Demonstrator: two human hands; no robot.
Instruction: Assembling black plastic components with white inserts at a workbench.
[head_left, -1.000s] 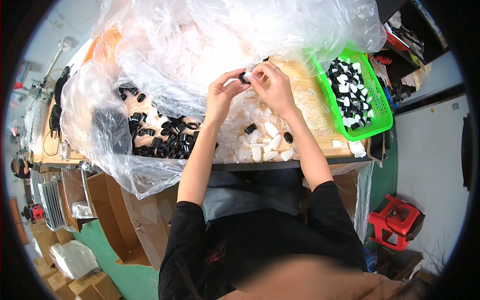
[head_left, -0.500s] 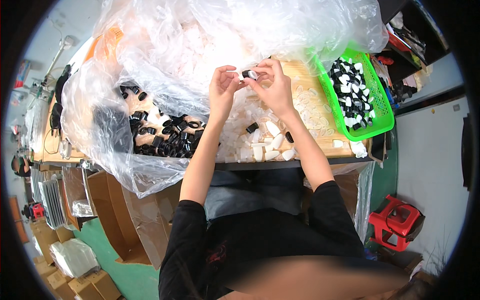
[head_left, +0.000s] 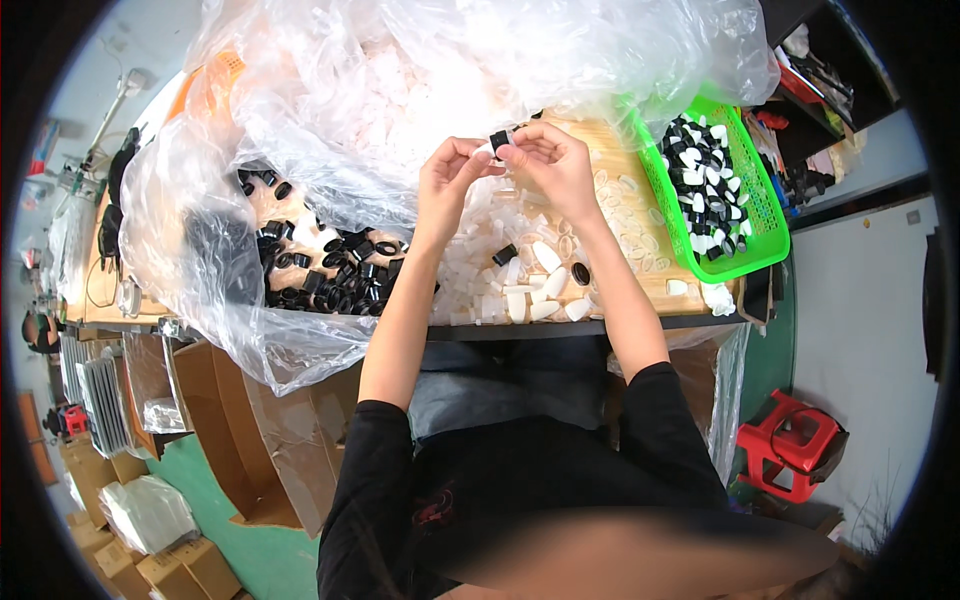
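Observation:
Over the middle of the table, my two hands meet on one small part. My left hand [head_left: 452, 185] pinches the white piece [head_left: 485, 150] at its left end, mostly covered by the fingers. The thumb and fingers of my right hand [head_left: 556, 172] are closed on the black ring-shaped collar [head_left: 501, 142] joined to it or touching it; which, I cannot tell. Beneath my hands lie translucent plastic pieces [head_left: 480, 245], white tapered caps [head_left: 546, 257], a loose black collar [head_left: 505, 255] and a black oval ring [head_left: 580, 273]. Left of my left forearm is a heap of black collars [head_left: 345, 275].
A green basket [head_left: 765, 215] of black-and-white parts stands at the table's right. Clear oval pieces [head_left: 625, 225] lie beside it. Large plastic bags [head_left: 330, 60] cover the back and left. On the floor are an open cardboard box [head_left: 235, 430] and a red stool [head_left: 795, 445].
The black-and-white part has turned between my fingers; its white end now points toward my left hand. My right hand has shifted slightly and the black oval ring shows more.

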